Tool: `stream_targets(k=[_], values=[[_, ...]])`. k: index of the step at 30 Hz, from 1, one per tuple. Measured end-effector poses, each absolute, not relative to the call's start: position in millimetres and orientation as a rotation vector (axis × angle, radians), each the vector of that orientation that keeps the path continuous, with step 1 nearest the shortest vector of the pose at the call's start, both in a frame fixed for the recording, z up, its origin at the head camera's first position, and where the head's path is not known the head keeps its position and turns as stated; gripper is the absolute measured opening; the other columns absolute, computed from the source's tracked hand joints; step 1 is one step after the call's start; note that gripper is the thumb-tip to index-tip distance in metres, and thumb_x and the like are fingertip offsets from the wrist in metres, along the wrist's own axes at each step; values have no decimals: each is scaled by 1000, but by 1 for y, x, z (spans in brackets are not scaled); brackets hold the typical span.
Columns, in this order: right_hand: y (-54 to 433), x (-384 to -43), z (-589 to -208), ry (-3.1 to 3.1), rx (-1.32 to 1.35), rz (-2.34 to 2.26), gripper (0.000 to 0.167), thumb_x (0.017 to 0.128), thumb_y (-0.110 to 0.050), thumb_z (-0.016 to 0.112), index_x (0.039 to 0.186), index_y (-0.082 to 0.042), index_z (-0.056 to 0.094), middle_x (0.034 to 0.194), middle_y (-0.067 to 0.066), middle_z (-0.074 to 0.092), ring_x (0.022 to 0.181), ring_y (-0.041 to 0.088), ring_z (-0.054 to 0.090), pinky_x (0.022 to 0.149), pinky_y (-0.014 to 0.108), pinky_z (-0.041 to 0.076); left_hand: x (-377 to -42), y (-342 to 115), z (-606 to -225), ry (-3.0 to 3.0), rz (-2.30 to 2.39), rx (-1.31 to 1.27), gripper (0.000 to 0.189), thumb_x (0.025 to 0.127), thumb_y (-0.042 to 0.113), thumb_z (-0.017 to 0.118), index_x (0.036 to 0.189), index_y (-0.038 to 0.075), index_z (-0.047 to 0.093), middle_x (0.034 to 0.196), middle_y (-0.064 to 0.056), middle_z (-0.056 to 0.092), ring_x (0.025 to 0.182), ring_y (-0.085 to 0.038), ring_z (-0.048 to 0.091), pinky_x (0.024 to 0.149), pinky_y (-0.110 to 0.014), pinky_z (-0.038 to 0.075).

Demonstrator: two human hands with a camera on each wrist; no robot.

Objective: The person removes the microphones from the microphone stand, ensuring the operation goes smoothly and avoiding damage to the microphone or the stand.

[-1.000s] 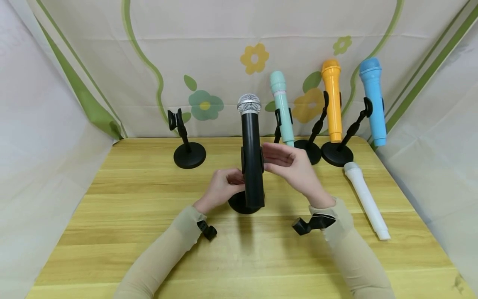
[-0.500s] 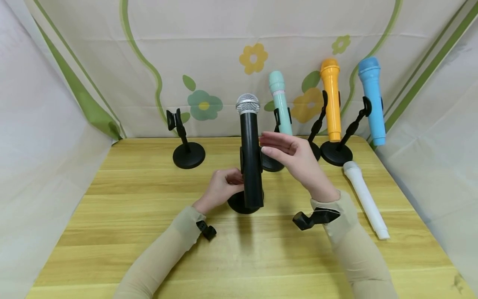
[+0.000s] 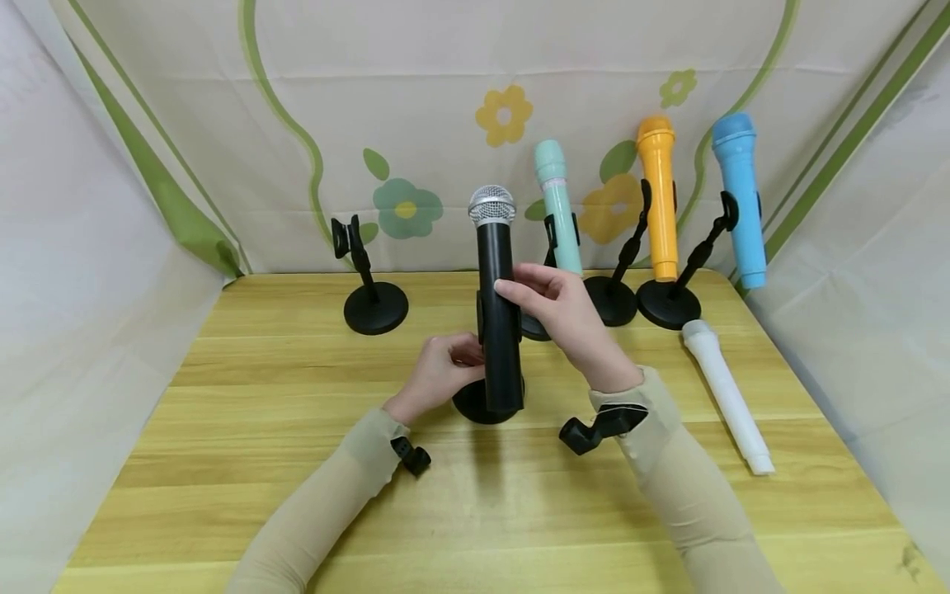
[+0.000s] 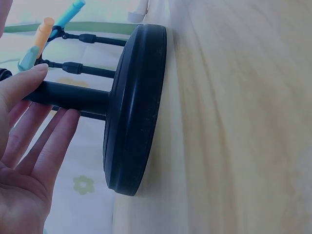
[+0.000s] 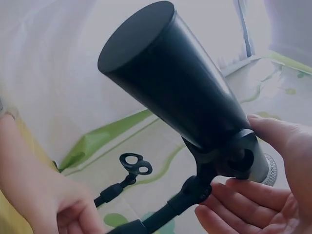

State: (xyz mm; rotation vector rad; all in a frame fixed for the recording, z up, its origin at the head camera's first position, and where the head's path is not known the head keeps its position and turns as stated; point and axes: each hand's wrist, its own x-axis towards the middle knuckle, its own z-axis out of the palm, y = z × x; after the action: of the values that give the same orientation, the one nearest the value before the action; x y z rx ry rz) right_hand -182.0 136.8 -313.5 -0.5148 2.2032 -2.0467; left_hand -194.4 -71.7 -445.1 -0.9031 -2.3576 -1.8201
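A black microphone [image 3: 501,355] with a silver mesh head leans upright in the clip of a black desk stand, near the middle of the table. My left hand [image 3: 438,375] grips the stand's pole [image 4: 73,99] just above its round base [image 4: 134,117], thumb on one side and fingers on the other. Higher up, my right hand [image 3: 570,318] pinches the microphone's body: the thumb lies on the near face, while the fingers pass behind. In the right wrist view, the stand's clip [image 5: 234,155] sits around the body close to that thumb.
A stand [image 3: 376,308] with a bare clip is at the back left. Mint [image 3: 558,198], orange [image 3: 659,198] and blue [image 3: 742,206] microphones sit in stands at the back right. A white microphone [image 3: 727,400] lies on the table's right side. Curtains border the table.
My right hand first rose beside the clip, then moved left and took hold of the black microphone's body. The left hand has stayed on the stand.
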Motion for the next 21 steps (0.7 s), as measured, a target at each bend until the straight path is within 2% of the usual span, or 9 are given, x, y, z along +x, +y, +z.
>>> stream_targets(k=[21], values=[[126, -185, -315, 1951, -423, -2298, 45, 95, -15, 71, 134, 7, 59, 118, 20, 65, 102, 26, 67, 99, 37, 52, -197, -72, -446, -2321, -1727, -1014, 15, 89, 1, 79, 100, 10, 75, 94, 2, 76, 83, -12, 73, 75, -31, 61]])
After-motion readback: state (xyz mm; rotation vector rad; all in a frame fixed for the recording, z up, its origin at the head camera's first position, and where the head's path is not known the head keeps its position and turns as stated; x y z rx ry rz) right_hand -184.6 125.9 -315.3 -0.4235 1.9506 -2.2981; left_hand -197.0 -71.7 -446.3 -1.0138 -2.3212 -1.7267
